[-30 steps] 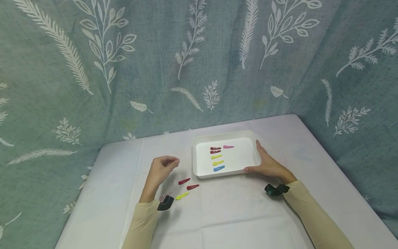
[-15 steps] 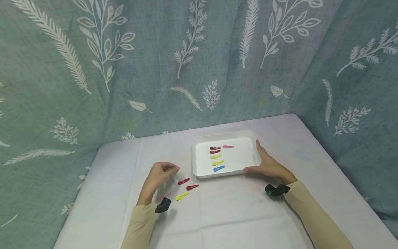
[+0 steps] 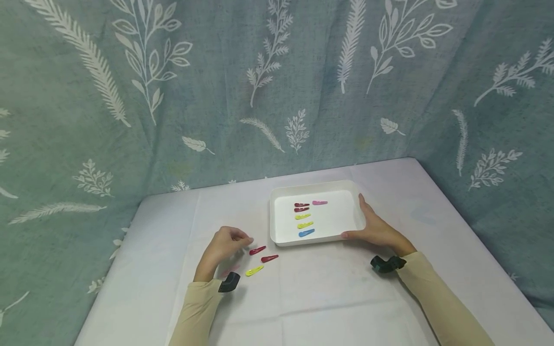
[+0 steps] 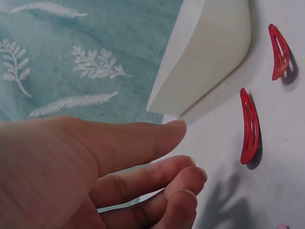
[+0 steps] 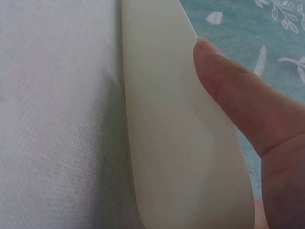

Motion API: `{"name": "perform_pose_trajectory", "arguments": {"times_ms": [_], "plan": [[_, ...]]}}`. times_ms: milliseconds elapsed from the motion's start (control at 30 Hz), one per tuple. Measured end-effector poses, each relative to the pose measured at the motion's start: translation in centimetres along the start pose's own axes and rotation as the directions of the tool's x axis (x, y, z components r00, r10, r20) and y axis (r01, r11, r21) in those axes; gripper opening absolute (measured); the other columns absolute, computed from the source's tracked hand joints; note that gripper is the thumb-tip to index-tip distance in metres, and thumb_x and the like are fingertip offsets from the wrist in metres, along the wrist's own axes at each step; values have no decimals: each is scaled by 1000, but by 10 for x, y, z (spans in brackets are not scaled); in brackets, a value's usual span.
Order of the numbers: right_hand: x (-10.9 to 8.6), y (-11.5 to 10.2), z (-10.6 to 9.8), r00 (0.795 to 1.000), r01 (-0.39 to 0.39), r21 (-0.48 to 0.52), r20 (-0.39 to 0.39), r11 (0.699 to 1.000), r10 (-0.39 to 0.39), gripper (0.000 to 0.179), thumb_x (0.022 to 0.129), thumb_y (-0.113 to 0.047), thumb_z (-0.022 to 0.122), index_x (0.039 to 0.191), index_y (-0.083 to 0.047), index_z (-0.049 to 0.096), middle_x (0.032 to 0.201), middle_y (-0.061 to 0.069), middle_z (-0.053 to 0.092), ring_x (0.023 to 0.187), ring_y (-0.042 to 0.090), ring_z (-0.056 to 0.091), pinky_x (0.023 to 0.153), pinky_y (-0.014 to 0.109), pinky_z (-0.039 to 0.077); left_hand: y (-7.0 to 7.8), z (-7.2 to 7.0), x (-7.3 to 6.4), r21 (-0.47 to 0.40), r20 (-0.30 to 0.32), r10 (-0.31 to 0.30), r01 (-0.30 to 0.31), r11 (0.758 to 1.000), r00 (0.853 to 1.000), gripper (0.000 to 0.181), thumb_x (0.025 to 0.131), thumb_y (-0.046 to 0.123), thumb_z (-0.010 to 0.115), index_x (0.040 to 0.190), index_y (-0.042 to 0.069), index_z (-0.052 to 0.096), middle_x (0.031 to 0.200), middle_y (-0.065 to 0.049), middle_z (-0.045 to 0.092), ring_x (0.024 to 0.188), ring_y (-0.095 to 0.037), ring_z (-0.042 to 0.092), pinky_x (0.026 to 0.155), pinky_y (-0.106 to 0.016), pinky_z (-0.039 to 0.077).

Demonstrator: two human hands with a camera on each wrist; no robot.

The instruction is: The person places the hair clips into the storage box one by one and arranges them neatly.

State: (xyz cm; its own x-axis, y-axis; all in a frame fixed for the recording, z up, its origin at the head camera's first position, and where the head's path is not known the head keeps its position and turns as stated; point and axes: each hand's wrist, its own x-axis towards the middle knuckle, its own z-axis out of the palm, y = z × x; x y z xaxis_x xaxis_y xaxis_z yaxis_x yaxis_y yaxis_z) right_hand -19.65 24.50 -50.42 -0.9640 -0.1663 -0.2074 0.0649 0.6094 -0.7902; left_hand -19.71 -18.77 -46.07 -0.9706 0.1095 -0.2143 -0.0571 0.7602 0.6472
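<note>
My left hand [image 3: 222, 247] hovers over the table with loosely bent fingers and nothing between thumb and fingertips. Nearest to it lies a red snap hair clip [image 3: 257, 250]; the left wrist view shows this clip [image 4: 250, 128] just beyond the fingertips, untouched. A second red hair clip [image 3: 270, 258] and a yellow one [image 3: 254, 271] lie close by. A pink hair clip [image 3: 230, 270] is partly hidden by the left wrist. My right hand [image 3: 378, 233] holds the near right corner of a white tray [image 3: 318, 241], its thumb on the near wall [image 5: 176, 119].
Inside the tray, two dark red clips [image 3: 301, 209], two yellow clips [image 3: 305, 225] and a blue clip [image 3: 306, 233] form a column. A pink clip [image 3: 320, 203] lies right of the top one. A patterned curtain [image 3: 216, 96] stands behind the table [image 3: 324, 298].
My left hand has come down a little toward the nearest red hair clip. The right hand keeps its hold on the tray, and the clips have not moved.
</note>
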Motion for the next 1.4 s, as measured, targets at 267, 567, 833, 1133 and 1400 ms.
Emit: {"name": "perform_pose_trajectory", "arguments": {"times_ms": [267, 567, 833, 1133, 1400], "plan": [[-1, 1, 0, 1000, 0, 6, 5, 1000, 0, 142, 78, -50, 87, 163, -12, -21, 173, 26, -8, 159, 51, 1, 123, 71, 10, -1, 5, 1, 43, 39, -43, 41, 998, 998, 22, 90, 28, 79, 95, 7, 76, 86, -5, 75, 77, -17, 66, 66, -29, 51], [-2, 0, 0, 1000, 22, 18, -2, 1000, -22, 142, 79, -48, 87, 163, -10, -21, 173, 26, -8, 159, 51, 0, 123, 72, 9, 2, 10, -1, 74, 58, -62, 58, 996, 996, 15, 88, 22, 81, 85, 8, 75, 77, -4, 69, 70, -16, 59, 62, -26, 47], [-3, -3, -1, 1000, 7, 3, 5, 1000, -7, 142, 79, -49, 87, 162, -11, -22, 172, 27, -8, 158, 52, 2, 122, 72, 11, 3, 12, -3, 84, 67, -53, 48, 995, 996, 14, 84, 17, 84, 82, 8, 74, 75, -4, 67, 69, -16, 58, 61, -26, 47], [-3, -2, -1, 1000, 16, 2, 5, 1000, -16, 141, 80, -49, 86, 162, -11, -22, 173, 26, -8, 159, 51, 1, 123, 72, 11, 2, 14, -4, 113, 69, -27, 19, 993, 997, 13, 84, 12, 84, 81, 7, 73, 75, -4, 66, 71, -17, 57, 64, -28, 44], [-3, -3, 0, 1000, 21, 3, 3, 1000, -21, 142, 79, -49, 87, 162, -11, -22, 172, 26, -8, 159, 52, 1, 123, 72, 11, 3, 13, -4, 121, 67, -36, 27, 992, 997, 11, 91, 13, 78, 83, 8, 72, 78, -4, 66, 73, -17, 57, 64, -27, 45]]}}
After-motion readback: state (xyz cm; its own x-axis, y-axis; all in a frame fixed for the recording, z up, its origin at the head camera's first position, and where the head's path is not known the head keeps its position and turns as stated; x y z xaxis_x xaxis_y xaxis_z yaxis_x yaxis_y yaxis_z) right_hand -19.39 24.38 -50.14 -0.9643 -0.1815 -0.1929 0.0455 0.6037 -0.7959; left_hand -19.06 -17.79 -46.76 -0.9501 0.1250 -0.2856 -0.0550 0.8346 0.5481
